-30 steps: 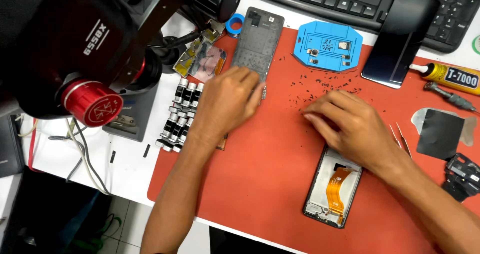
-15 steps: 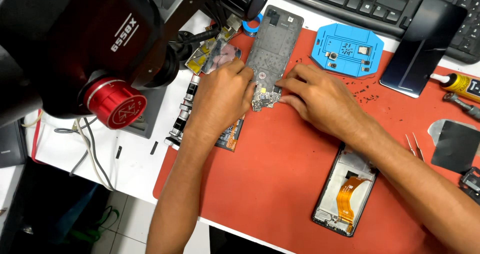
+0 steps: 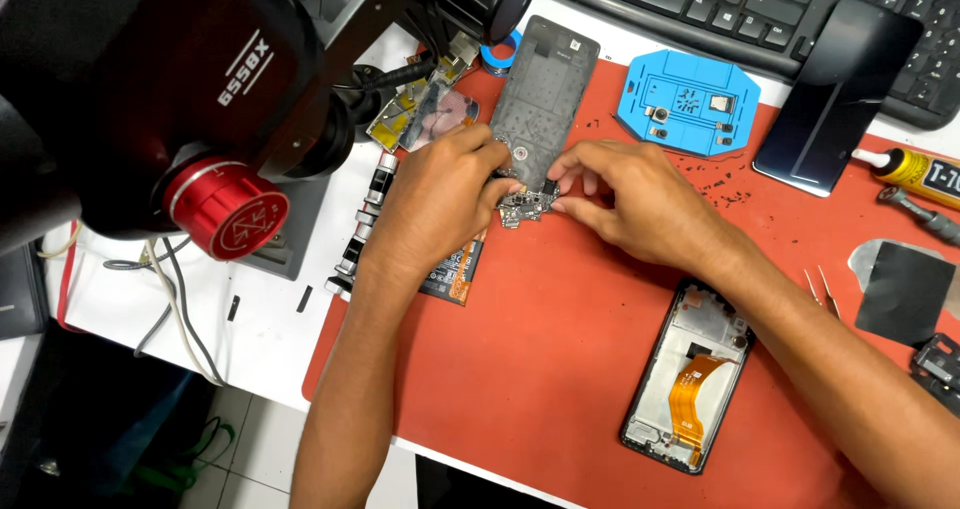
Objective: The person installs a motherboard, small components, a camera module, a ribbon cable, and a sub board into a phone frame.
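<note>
Both hands meet over one small circuit board (image 3: 527, 207) on the red mat (image 3: 560, 369). It sits between the two sets of fingertips, just below the lower end of the grey phone back panel (image 3: 540, 99).

Left hand (image 3: 440, 199): fingers curled, tips pinching the board's left edge. It holds the board.

Right hand (image 3: 630, 201): thumb and forefinger narrowed onto the board's right end, touching it. Cannot tell whether they clamp it or only steady it.

Board's long axis runs left to right, from one hand straight to the other. The panel's long axis runs away from both hands, toward the keyboard (image 3: 760, 9).

Neither hand is nearer; both are on it. The open phone frame (image 3: 690, 379) with its orange ribbon lies well apart, under the right forearm.
</note>
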